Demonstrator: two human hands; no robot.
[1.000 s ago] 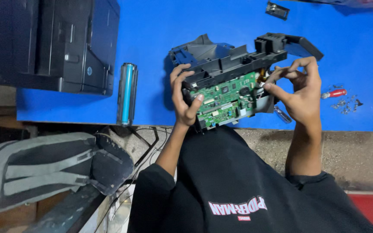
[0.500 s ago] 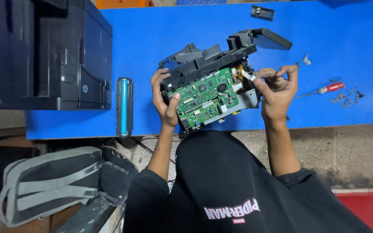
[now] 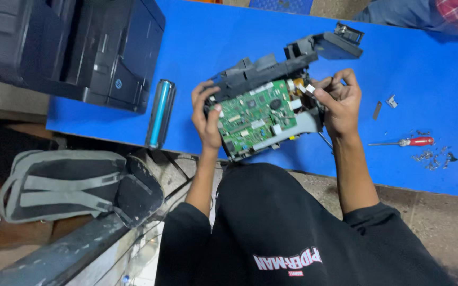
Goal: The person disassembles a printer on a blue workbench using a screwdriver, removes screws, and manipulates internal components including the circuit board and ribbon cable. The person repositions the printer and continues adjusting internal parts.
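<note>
The printer chassis (image 3: 271, 106), tilted up at the blue table's (image 3: 213, 42) near edge, looks rigid, bulky and fragile at its green board (image 3: 255, 117): left hand (image 3: 207, 119) wraps its nine-o'clock frame, right hand (image 3: 340, 103) pinches a three-o'clock connector.

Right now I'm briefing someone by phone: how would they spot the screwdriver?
Start at the blue table and go past the right hand toward the table's near edge. The screwdriver lies flat beside a scatter of small screws; it alone has a red handle.
</note>
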